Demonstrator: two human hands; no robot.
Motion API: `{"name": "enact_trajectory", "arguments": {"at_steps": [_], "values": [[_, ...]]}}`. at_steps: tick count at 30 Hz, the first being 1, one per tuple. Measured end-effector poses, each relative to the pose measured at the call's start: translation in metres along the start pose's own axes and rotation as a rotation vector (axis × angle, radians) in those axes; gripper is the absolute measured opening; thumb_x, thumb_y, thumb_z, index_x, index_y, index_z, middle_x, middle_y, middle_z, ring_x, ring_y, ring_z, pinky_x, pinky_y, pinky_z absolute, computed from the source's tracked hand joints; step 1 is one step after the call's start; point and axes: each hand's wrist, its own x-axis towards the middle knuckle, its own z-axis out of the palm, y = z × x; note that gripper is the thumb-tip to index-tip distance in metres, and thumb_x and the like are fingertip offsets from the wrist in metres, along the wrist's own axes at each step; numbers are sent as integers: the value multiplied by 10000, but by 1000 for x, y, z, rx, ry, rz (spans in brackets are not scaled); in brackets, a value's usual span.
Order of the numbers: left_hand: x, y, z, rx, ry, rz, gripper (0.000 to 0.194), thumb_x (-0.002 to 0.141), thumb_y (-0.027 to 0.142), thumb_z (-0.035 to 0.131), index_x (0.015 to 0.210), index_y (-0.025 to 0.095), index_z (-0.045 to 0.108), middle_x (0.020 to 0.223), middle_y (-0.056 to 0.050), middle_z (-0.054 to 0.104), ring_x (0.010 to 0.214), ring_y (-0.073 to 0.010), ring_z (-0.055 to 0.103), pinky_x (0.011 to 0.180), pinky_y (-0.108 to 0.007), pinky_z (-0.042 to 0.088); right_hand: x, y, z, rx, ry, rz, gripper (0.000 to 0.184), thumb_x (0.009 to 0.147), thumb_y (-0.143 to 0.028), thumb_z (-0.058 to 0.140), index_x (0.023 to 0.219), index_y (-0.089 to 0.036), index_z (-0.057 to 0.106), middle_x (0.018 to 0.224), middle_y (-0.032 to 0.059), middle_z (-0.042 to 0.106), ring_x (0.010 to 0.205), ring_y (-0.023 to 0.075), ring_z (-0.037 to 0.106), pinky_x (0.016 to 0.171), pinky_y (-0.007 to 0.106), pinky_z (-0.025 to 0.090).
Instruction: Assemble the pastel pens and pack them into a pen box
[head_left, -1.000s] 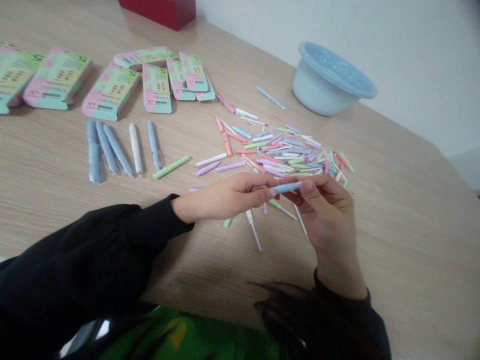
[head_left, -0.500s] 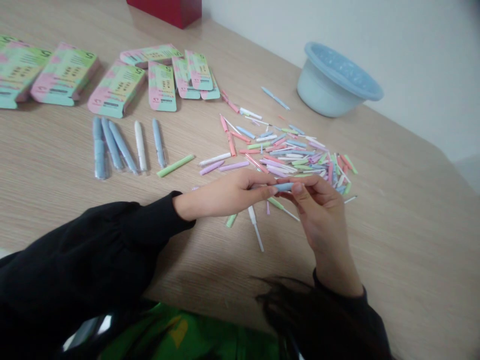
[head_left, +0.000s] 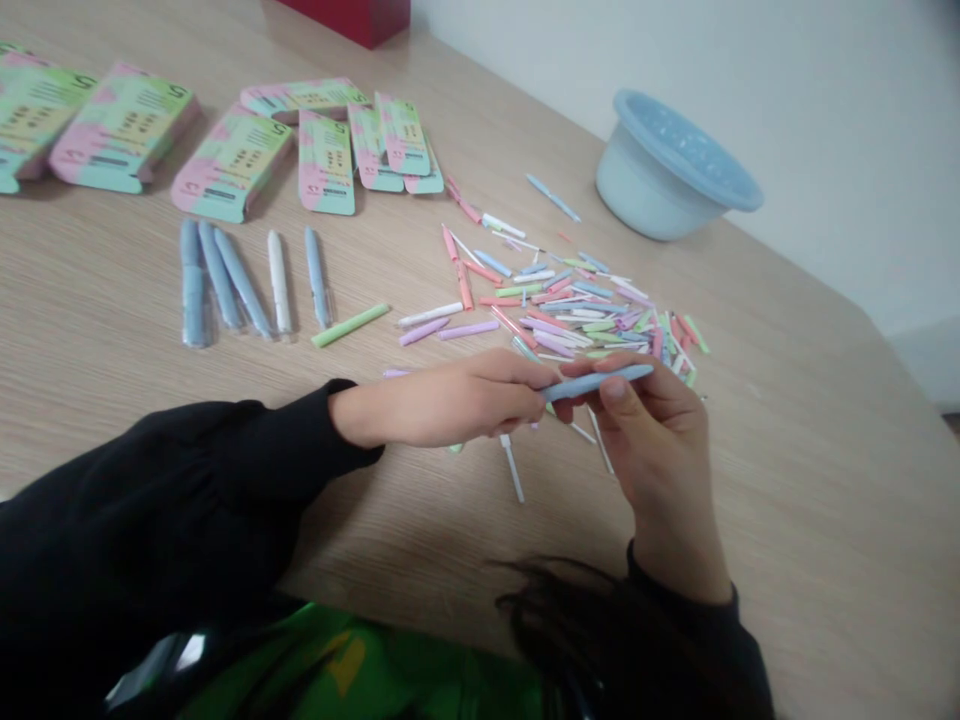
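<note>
Between my two hands is a light blue pen barrel (head_left: 609,381), tapering toward its right end. My left hand (head_left: 480,397) is closed around the barrel's left end, which its fingers partly hide. With thumb and fingers, my right hand (head_left: 658,430) pinches the barrel further along. Beyond and beneath the hands spreads a loose pile of pen parts (head_left: 585,310) in blue, pink, purple, green and white. A white pen part with a thin tube (head_left: 513,470) lies just below my left hand.
Several blue pens (head_left: 225,275) and a white pen (head_left: 279,285) lie in clear sleeves at the left. Printed pastel boxes (head_left: 232,160) stand behind them. A blue basin (head_left: 660,180) is at the back right, and a red box (head_left: 360,18) at the far edge.
The blue barrel now shows much more of its length, pointing right and slightly up past my right thumb. My left hand has shifted slightly. A thin white tube now shows below my right hand.
</note>
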Motion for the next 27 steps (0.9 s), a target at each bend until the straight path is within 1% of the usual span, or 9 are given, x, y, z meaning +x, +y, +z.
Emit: {"name": "enact_trajectory", "arguments": {"at_steps": [2,4,7,11,14,17,20,23,27], "values": [[1,1,-3,15,-17,18,338,991,214,484,1275,191,666,752,12,588,656,-119,525,573,-192,426,0,-3,0,18,19,11,59,914,-278,732,963,-279,764,956,-3,806,755,145,717,705,294,608],[3,-1,-6,11,-24,31,370,987,215,524,1337,220,643,781,7,631,686,-119,568,597,-186,449,0,-5,0,0,67,5,49,901,-281,749,948,-275,762,938,-14,809,749,132,726,686,256,610],[7,-7,-9,-49,-26,-27,255,984,326,582,1130,185,736,793,-13,690,677,-117,619,616,-194,478,-1,-7,1,-30,132,-10,52,889,-309,761,923,-273,746,913,-19,803,793,140,749,683,244,622],[9,-12,-6,-113,-84,-143,338,961,468,608,856,157,687,671,2,651,577,-111,598,572,-208,473,-2,-5,4,-27,136,1,60,903,-321,740,916,-269,712,886,-13,783,861,177,764,770,327,653],[7,-11,-5,-204,-115,-148,344,963,480,599,811,172,630,613,32,540,499,-95,502,485,-204,400,-3,-4,7,11,129,7,62,924,-333,712,932,-278,685,877,-23,764,863,164,763,777,321,658],[5,-11,-6,-420,-117,-136,362,987,454,521,824,159,652,610,24,433,479,-90,384,413,-213,294,-2,-5,8,37,134,-24,63,932,-337,702,930,-284,667,888,-27,742,906,149,757,780,285,654],[5,-12,-6,-548,-143,-152,343,1002,410,489,899,140,673,650,19,427,465,-75,313,381,-210,224,-2,-8,9,50,164,-48,62,927,-333,706,919,-286,667,885,-24,725,908,150,754,762,270,655],[6,-11,-5,-406,-66,-113,324,993,435,554,953,146,696,637,30,464,447,-67,329,389,-207,236,-3,-12,9,68,188,-71,37,928,-303,703,922,-281,675,880,-22,713,891,156,755,742,279,662],[8,-7,0,-4,193,32,264,931,368,643,809,151,732,670,-1,583,594,-117,516,549,-228,389,-3,-11,12,76,253,-91,16,934,-266,691,921,-270,683,879,-22,711,872,149,748,784,303,662]]}}
